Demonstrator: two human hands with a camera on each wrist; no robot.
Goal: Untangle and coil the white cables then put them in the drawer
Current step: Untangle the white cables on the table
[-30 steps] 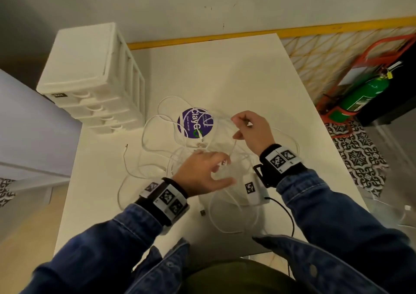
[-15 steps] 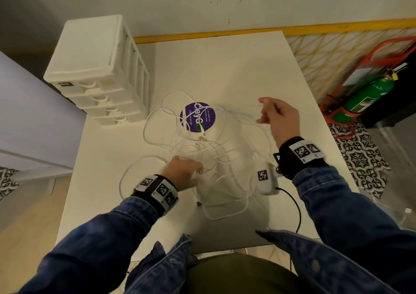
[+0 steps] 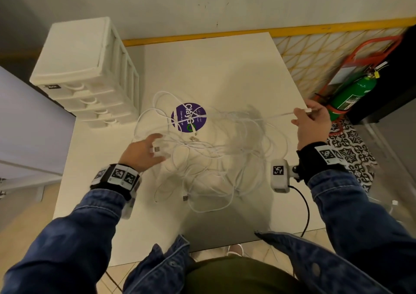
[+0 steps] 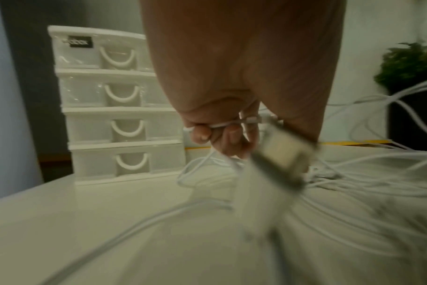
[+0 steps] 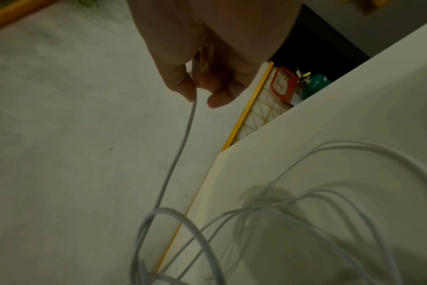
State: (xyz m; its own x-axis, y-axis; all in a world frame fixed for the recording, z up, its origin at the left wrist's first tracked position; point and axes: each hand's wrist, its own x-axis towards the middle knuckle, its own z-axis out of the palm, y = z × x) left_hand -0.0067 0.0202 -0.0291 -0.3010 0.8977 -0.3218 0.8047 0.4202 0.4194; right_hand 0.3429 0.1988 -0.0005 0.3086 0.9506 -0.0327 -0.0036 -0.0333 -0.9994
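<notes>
**White tangle, one strand drawn out rightward**

White cables [image 3: 202,158] lay heaped on table [image 3: 225,68] between both hands. Right hand [image 3: 311,125] pinched one cable end, strand taut, long axis running left toward the pile. Left hand [image 3: 144,152] curled round a plug at the pile's near-left edge. Drawer unit [image 3: 90,80] beyond left hand, shut. Since half a second ago: right hand farther out rightward, strand straighter.

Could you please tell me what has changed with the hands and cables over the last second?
The right hand has swung out to the right, pulling one cable end taut from the tangle of cables. The left hand shifted left, gripping a USB plug. The drawer unit stays shut.
</notes>
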